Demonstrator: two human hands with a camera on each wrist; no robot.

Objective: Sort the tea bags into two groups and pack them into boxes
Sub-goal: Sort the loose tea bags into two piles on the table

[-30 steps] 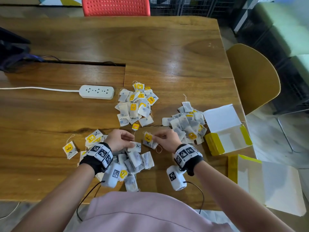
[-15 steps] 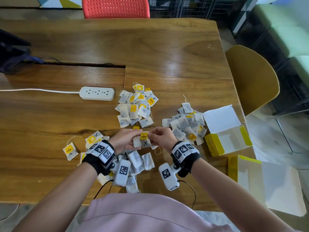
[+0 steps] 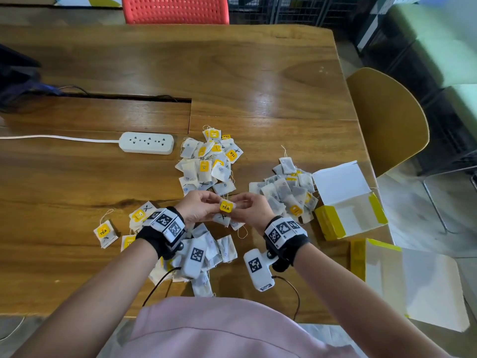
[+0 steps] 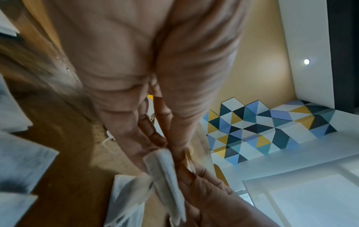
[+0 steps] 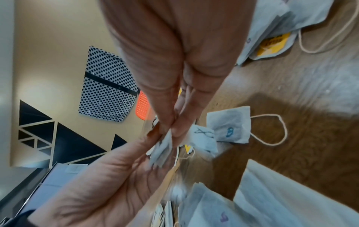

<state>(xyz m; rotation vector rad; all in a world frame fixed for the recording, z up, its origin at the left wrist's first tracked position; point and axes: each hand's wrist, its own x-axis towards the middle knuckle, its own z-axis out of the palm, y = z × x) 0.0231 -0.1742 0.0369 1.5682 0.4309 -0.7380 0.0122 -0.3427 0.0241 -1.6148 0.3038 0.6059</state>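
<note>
Left hand and right hand both pinching one tea bag; risk of tearing paper or snagging string; misjudged mark, wrong pile.

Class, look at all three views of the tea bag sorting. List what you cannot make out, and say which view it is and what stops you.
- Held tea bag, head view: both hands cover most of it.
- Near pile, head view: wrist cameras overlap it.
- Open box, head view: contents unclear.
- Marks on bags, wrist views: mostly blurred.
</note>
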